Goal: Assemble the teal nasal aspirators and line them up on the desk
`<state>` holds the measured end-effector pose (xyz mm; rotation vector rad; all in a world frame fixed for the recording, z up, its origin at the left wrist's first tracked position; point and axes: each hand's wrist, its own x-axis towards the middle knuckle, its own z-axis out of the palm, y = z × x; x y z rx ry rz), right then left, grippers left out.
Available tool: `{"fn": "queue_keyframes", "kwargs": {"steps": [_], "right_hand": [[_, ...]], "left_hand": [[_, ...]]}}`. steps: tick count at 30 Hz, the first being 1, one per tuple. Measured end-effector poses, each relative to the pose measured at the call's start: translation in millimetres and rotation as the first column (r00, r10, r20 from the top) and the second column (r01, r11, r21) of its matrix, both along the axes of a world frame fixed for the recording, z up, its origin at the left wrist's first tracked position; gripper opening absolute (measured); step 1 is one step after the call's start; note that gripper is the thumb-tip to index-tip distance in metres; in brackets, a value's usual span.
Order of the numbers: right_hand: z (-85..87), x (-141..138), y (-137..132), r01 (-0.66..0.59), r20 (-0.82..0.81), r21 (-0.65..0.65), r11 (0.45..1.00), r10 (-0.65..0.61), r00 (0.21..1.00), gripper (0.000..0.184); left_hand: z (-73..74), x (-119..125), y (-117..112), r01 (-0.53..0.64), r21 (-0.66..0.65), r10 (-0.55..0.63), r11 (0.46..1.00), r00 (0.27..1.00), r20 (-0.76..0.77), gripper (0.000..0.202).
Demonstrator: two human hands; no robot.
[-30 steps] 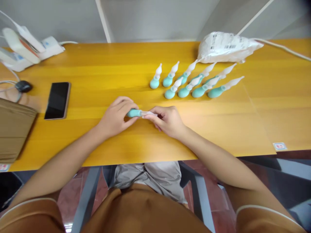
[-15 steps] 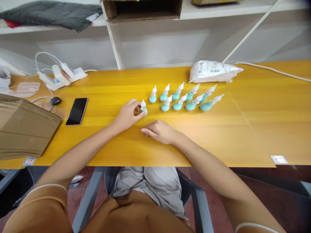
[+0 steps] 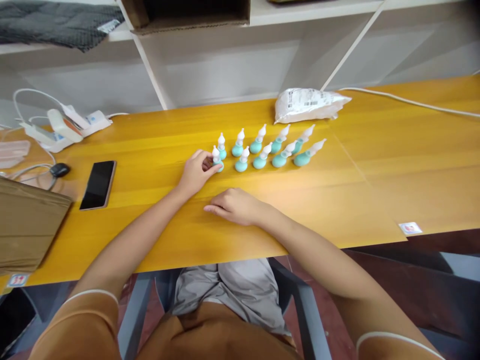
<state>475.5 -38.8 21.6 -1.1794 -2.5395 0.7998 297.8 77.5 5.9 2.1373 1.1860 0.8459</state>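
My left hand pinches a small nasal aspirator with a teal bulb and a white tip, thumb and fingers around the bulb. It stands upright at the left end of a front row of similar aspirators. Behind these runs a second row, whose leftmost aspirator is just behind the held one. My right hand rests on the table in front of the rows, fingers curled in and thumb along them. It appears to hold nothing, though its palm side is hidden.
A white plastic package lies behind the rows. To the left are a phone, a power strip with chargers, a black cable end and a cardboard box. Shelving backs the wooden table.
The camera view has shifted, moving the table's things leftward in the picture. My left hand has brought the aspirator closer to the rows. My right hand stays curled on the table.
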Motion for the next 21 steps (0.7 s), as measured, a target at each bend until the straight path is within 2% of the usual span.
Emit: {"fn": "queue_keyframes", "kwargs": {"steps": [7,11,14,19,21], "right_hand": [[3.1,-0.7,-1.2,0.006,0.014,0.001,1.000,-0.006,1.000,0.055],[1.1,0.1,-1.1,-0.003,0.002,0.023,1.000,0.003,1.000,0.054],[0.1,0.4,-1.0,0.004,0.012,0.039,0.999,-0.004,1.000,0.055],[1.7,0.3,-0.9,0.015,0.026,0.014,1.000,-0.016,1.000,0.051],[1.9,0.7,-0.9,0.017,0.021,0.021,1.000,-0.017,1.000,0.050]], "left_hand": [[-10.7,-1.6,-1.0,0.113,0.042,-0.114,0.993,0.993,0.014,0.026],[-17.6,0.3,1.8,0.204,0.074,-0.201,0.976,0.978,-0.050,0.031],[-21.9,0.8,1.6,0.241,0.103,-0.231,0.965,0.968,-0.099,0.028],[-25.5,-1.2,-3.7,0.287,0.172,-0.260,0.942,0.951,-0.166,0.058],[-25.4,-0.9,-5.5,0.338,0.225,-0.287,0.914,0.930,-0.231,0.053]]}}
